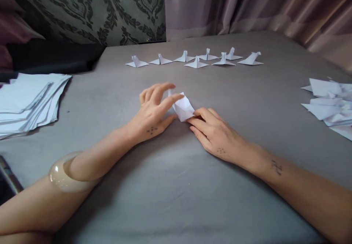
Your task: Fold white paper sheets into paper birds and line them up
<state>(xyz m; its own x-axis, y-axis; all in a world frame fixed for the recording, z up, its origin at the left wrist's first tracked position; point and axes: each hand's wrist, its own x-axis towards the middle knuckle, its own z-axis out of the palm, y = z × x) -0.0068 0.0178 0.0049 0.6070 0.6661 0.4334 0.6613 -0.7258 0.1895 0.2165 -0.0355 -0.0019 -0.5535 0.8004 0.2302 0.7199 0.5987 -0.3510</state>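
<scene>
A small folded piece of white paper (pixel 183 107) is in front of me, near the middle of the grey cloth. My right hand (pixel 214 130) pinches its lower right corner between thumb and fingers. On the paper's left side is my left hand (pixel 156 108), its fingers spread and curved. The left index fingertip reaches over the paper's upper edge, and the thumb lies close to its lower left edge. Whether those fingertips touch the paper I cannot tell. A pale bangle (pixel 71 174) circles my left forearm.
Several folded paper birds (pixel 196 62) stand in loose rows at the back. At the left lies a stack of white paper sheets (pixel 30 97), with black cloth (pixel 52 57) behind it. A pile of folded white papers (pixel 334 103) lies at the right. Curtains (pixel 203 9) hang beyond.
</scene>
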